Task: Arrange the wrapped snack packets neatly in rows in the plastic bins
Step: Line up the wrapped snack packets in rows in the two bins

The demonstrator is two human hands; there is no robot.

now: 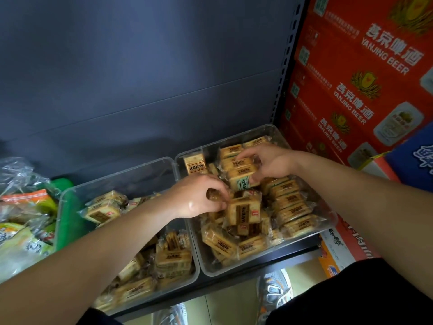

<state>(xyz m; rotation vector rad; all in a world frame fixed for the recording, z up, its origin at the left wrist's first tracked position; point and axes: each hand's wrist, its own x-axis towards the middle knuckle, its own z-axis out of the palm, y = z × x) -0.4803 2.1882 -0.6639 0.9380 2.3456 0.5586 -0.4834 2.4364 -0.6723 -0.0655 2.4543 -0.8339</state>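
The left hand (199, 199) closes its grip on a packet (242, 211) at the centre of the frame. Just above it, the right hand (269, 163) pinches a small stack (241, 175) between thumb and fingers. Both work inside the right bin (274, 132), where a tidy row (290, 207) lines the right side and a loose heap (222, 242) fills the lower part. Each packet is best stood on edge, label facing the same way, pressed against the last one. The left bin (140, 177), at lower left, holds a jumble.
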